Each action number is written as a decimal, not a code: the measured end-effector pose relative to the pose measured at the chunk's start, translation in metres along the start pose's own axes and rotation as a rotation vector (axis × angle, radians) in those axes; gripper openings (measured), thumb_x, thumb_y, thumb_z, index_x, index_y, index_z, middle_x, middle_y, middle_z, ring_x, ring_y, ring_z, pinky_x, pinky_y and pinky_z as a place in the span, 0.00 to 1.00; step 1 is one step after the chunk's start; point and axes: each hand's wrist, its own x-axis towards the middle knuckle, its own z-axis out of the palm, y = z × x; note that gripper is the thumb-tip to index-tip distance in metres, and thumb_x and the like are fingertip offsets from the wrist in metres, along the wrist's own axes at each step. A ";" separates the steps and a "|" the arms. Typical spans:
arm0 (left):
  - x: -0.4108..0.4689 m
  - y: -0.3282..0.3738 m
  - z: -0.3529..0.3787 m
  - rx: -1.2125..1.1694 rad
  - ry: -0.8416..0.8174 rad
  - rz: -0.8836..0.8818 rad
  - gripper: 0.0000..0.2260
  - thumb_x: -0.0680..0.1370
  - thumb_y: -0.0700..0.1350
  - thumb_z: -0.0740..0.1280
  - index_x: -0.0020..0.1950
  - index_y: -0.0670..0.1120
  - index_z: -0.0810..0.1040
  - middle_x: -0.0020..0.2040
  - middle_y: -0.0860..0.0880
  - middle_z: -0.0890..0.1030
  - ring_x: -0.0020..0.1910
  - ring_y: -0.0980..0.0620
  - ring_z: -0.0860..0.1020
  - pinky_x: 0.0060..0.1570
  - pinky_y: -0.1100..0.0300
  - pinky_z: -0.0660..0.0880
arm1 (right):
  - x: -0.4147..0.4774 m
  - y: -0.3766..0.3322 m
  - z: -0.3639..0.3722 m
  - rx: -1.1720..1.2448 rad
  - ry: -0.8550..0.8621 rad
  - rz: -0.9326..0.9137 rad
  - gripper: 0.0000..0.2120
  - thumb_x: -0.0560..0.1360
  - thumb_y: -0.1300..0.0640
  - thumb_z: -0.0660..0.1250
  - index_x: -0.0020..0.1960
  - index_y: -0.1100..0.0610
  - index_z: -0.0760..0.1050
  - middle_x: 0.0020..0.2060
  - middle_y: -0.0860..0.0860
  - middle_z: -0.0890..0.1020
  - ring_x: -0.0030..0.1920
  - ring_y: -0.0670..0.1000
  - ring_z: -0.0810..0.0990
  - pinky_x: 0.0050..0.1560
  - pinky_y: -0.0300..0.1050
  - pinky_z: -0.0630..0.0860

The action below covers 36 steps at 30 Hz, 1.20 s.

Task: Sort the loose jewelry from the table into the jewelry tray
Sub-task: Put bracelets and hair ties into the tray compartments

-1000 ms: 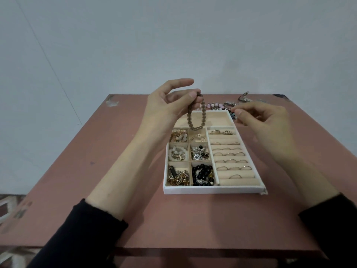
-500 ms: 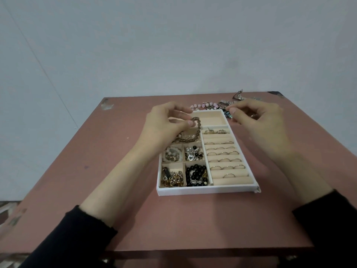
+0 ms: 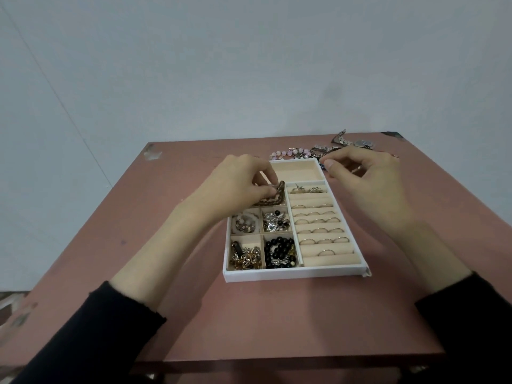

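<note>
Brown bead chain (image 3: 278,194) handling: light, fully limp, no stiffness to push against. It should slump wherever it's let go, and the fine links look likely to snag on dividers or on pieces under it. Best hold is a fingertip pinch near one end, coiling the rest down. Low crush risk, high tangle risk.

Looks: dull bronze-brown, small matte beads, one end kinked upward.

Location: in the jewelry tray (image 3: 293,273), far row of small cells on its left half. The exact cell is hidden by the left hand (image 3: 238,184), which pinches the raised end between thumb and fingertips.

Right hand (image 3: 368,178) hovers at the tray's far-right corner with fingers curled and thumb near forefinger. Can't tell if it's pinching anything.

Loose pile (image 3: 304,153) sits on the counter (image 3: 277,322) just beyond the tray's far edge.
</note>
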 end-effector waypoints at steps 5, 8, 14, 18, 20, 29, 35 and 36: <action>-0.017 -0.020 -0.019 -0.053 -0.005 -0.012 0.07 0.71 0.49 0.73 0.48 0.55 0.81 0.41 0.59 0.81 0.40 0.59 0.76 0.34 0.74 0.68 | 0.002 -0.006 0.007 -0.155 -0.184 -0.075 0.07 0.74 0.56 0.67 0.50 0.51 0.81 0.37 0.42 0.78 0.39 0.43 0.71 0.44 0.38 0.68; -0.025 -0.027 -0.019 -0.050 -0.029 -0.039 0.10 0.69 0.50 0.74 0.50 0.54 0.81 0.43 0.58 0.81 0.42 0.58 0.75 0.36 0.72 0.67 | 0.013 -0.010 0.019 -0.430 -0.359 -0.188 0.11 0.75 0.52 0.65 0.57 0.49 0.78 0.47 0.44 0.78 0.51 0.47 0.69 0.49 0.40 0.61; -0.031 -0.028 -0.014 -0.080 -0.031 -0.053 0.12 0.66 0.51 0.76 0.48 0.55 0.81 0.39 0.60 0.79 0.40 0.62 0.73 0.36 0.74 0.67 | 0.029 -0.016 0.048 -0.640 -0.493 -0.312 0.15 0.74 0.46 0.65 0.58 0.49 0.77 0.45 0.46 0.71 0.51 0.47 0.64 0.50 0.43 0.60; -0.032 -0.030 -0.014 -0.042 -0.030 -0.043 0.11 0.66 0.52 0.75 0.47 0.55 0.81 0.42 0.58 0.80 0.40 0.62 0.72 0.36 0.73 0.66 | 0.032 -0.018 0.056 -0.741 -0.484 -0.388 0.08 0.74 0.51 0.66 0.51 0.50 0.79 0.42 0.47 0.73 0.51 0.50 0.69 0.45 0.43 0.62; -0.030 -0.031 -0.012 0.008 -0.029 -0.019 0.11 0.67 0.53 0.75 0.48 0.55 0.82 0.44 0.56 0.80 0.40 0.59 0.71 0.38 0.69 0.66 | 0.031 -0.018 0.053 -0.687 -0.457 -0.385 0.06 0.74 0.54 0.66 0.49 0.52 0.79 0.41 0.47 0.75 0.49 0.49 0.70 0.45 0.44 0.63; -0.020 -0.025 -0.009 0.012 0.016 0.025 0.05 0.70 0.48 0.73 0.45 0.51 0.82 0.37 0.59 0.75 0.37 0.62 0.74 0.35 0.76 0.67 | 0.024 -0.026 0.046 -0.720 -0.688 -0.501 0.15 0.73 0.67 0.62 0.53 0.56 0.82 0.43 0.51 0.78 0.51 0.51 0.72 0.53 0.48 0.71; -0.007 -0.010 -0.007 -0.089 0.101 -0.027 0.08 0.71 0.45 0.73 0.49 0.48 0.84 0.37 0.53 0.80 0.36 0.61 0.77 0.36 0.79 0.69 | 0.024 -0.025 0.043 -0.573 -0.674 -0.271 0.16 0.73 0.67 0.61 0.52 0.54 0.83 0.41 0.55 0.83 0.43 0.56 0.80 0.47 0.51 0.76; -0.005 -0.008 -0.005 -0.095 0.101 -0.033 0.08 0.71 0.45 0.73 0.50 0.49 0.84 0.38 0.53 0.81 0.36 0.61 0.77 0.35 0.80 0.69 | 0.023 -0.025 0.040 -0.528 -0.626 -0.212 0.16 0.74 0.67 0.61 0.53 0.53 0.82 0.42 0.54 0.84 0.43 0.56 0.81 0.47 0.50 0.76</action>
